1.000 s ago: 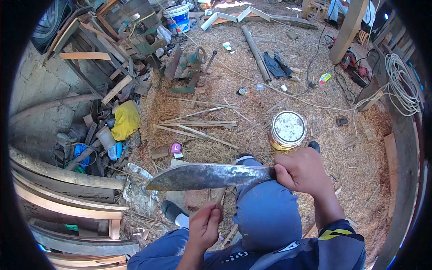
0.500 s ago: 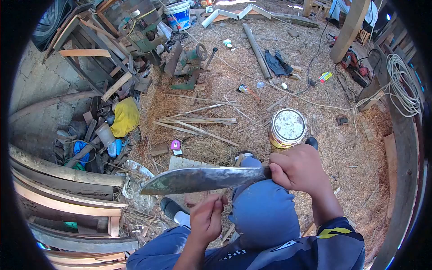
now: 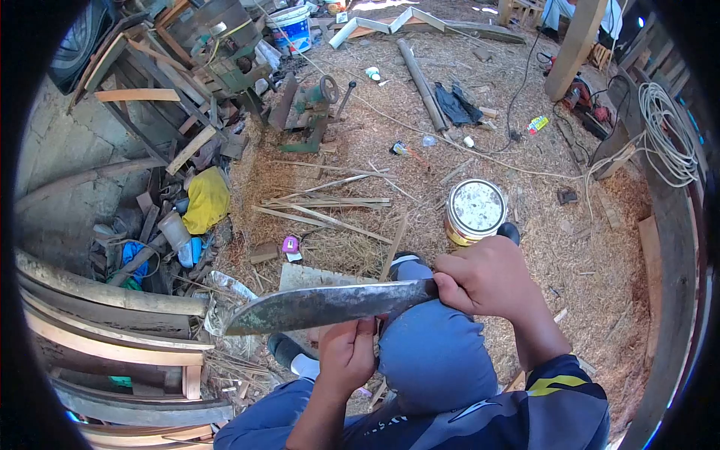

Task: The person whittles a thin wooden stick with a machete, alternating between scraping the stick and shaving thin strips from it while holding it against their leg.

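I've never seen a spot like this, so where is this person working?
Probably a rough woodworking yard: shavings cover the ground, thin wooden strips lie about, and the right hand holds a broad blade.

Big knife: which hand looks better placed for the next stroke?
Probably the right hand: it grips the knife by its handle. The left hand appears to pinch a thin wooden strip, partly hidden by the blade, so it seems better placed for steadying.

Navy shirt (image 3: 559, 412), yellow shoulder stripe, blue trousers (image 3: 439, 356), white sock (image 3: 305, 366)
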